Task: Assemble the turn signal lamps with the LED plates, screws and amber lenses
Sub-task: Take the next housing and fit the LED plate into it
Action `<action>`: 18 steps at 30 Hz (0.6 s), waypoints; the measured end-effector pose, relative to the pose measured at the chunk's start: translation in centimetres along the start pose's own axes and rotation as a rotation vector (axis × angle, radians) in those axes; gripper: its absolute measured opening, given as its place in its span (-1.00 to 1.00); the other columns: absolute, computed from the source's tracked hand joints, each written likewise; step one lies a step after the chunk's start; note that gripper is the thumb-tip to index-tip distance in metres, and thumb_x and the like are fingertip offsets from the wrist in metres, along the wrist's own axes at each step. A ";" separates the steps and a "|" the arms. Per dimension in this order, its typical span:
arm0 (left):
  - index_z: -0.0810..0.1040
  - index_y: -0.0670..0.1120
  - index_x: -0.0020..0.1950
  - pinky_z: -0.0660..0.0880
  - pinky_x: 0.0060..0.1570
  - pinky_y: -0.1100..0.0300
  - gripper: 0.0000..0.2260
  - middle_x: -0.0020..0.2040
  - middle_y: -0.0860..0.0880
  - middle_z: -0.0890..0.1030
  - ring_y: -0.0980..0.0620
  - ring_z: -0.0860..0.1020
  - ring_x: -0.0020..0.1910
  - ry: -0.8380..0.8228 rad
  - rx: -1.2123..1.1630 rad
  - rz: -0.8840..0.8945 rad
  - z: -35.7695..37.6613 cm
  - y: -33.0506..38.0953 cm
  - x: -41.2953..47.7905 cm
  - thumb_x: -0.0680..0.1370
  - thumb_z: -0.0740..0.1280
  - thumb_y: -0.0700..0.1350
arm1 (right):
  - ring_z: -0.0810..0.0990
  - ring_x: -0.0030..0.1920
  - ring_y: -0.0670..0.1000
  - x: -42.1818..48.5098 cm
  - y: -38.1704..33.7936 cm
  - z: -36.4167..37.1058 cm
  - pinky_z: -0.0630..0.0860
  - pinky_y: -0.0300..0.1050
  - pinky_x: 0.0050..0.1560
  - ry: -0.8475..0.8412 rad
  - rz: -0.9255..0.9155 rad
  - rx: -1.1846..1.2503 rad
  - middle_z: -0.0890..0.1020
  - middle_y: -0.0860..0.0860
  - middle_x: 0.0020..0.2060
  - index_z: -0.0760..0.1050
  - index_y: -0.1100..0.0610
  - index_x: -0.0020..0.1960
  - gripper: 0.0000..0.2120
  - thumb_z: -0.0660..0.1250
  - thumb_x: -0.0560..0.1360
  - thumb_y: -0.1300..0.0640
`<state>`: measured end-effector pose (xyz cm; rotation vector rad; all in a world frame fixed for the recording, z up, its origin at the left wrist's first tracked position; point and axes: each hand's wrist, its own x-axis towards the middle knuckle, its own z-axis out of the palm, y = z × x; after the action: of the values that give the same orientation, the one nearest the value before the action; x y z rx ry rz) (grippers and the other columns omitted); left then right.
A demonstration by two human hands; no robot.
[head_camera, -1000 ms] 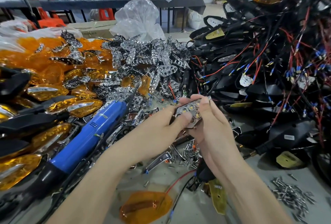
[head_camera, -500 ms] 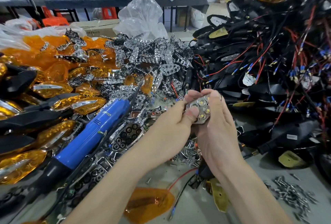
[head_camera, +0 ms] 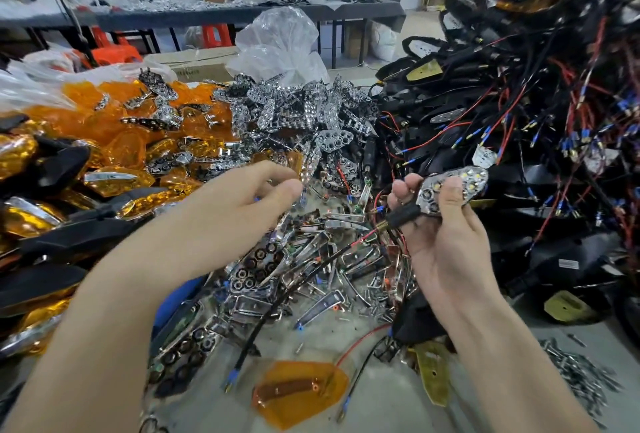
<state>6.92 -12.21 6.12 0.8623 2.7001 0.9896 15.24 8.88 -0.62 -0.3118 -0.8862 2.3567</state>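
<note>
My right hand (head_camera: 446, 238) grips a black turn signal lamp (head_camera: 450, 190) with a chrome LED plate seated in it, thumb across the plate, its wired stem pointing left. My left hand (head_camera: 239, 207) hovers apart from it over the chrome parts, thumb and fingertips close together; whether they pinch anything is unclear. A heap of chrome LED plates (head_camera: 294, 110) lies behind, and amber lenses (head_camera: 114, 121) are piled at the left. One loose amber lens (head_camera: 301, 391) lies near the front edge. Loose screws (head_camera: 581, 373) sit at the lower right.
A tall tangle of black housings with red and black wires (head_camera: 519, 103) fills the right. Finished amber lamps (head_camera: 52, 169) crowd the left. Chrome trim pieces (head_camera: 329, 259) litter the middle. A blue electric screwdriver (head_camera: 180, 297) shows under my left forearm. A plastic bag (head_camera: 280, 41) stands behind.
My left hand has let go of the LED plate and moved left over the chrome parts. My right hand has carried the lamp to the right, plate facing up.
</note>
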 end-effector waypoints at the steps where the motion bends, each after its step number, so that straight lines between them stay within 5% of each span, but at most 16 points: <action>1: 0.45 0.30 0.26 0.58 -0.04 0.12 -0.58 -0.02 0.20 0.66 0.29 0.62 -0.12 -0.024 0.010 -0.005 0.0 0.0 0.0 0.48 0.08 0.35 | 0.75 -0.01 0.06 0.1 0.0 0.0 0.68 -0.07 0.01 0.011 0.002 0.005 0.74 0.08 -0.08 0.49 0.22 0.13 -0.74 0.17 0.69 0.03; 8: 0.48 0.29 0.20 0.60 0.05 0.13 -0.66 -0.01 0.23 0.65 0.32 0.61 -0.10 -0.268 0.114 -0.005 1.5 1.1 0.0 0.52 0.12 0.35 | 0.73 0.04 0.07 0.6 0.9 -0.1 0.63 0.07 0.20 -0.009 0.086 -0.095 0.68 0.09 -0.01 0.45 0.25 0.23 -0.78 0.24 0.68 0.12; 14: 0.52 0.23 0.12 0.42 -0.18 0.49 -0.72 -0.09 0.23 0.59 0.39 0.54 -0.16 -0.363 0.200 0.022 2.6 2.2 -0.9 0.55 0.19 0.32 | 0.72 -0.03 0.04 0.4 1.6 -0.5 0.66 -0.07 0.07 -0.042 0.006 -0.280 0.59 0.13 0.05 0.40 0.40 0.32 -0.71 0.23 0.69 0.22; 18: 0.51 0.19 0.12 0.45 -0.27 0.46 -0.70 -0.01 0.20 0.59 0.37 0.54 -0.24 -0.460 0.299 0.011 3.0 1.9 -2.2 0.53 0.25 0.33 | 0.73 -0.06 0.04 0.4 1.7 -0.5 0.64 -0.14 -0.02 -0.064 -0.020 -0.323 0.61 0.09 -0.01 0.41 0.36 0.30 -0.75 0.22 0.70 0.23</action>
<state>10.56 -10.57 4.86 1.0083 2.4653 0.3294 14.39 8.36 -2.14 -0.3551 -1.2968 2.2114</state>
